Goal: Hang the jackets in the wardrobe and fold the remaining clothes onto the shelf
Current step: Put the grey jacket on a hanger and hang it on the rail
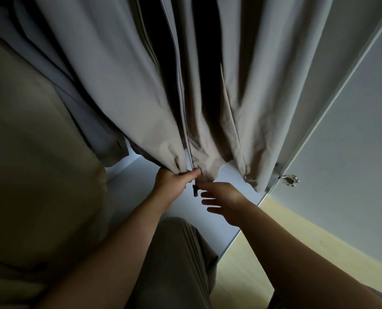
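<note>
I see a smooth beige jacket point(208, 139) hanging in long folds, left hand point(171, 182) with fingers pinching its creased hem, right hand point(224, 200) with fingers spread, just beside the small dark zipper pull point(195, 190)

There is one view only, from the person's head. It looks forward and down, very near to the hanging jacket point(141, 97), with the wardrobe door point(352, 141) at the right edge.

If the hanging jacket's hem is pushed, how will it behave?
Probably floppy: the jacket hangs in deep folds and bunches where the left hand grips its hem. Likely light, since the cloth looks thin. It would probably swing, hanging free.
</note>
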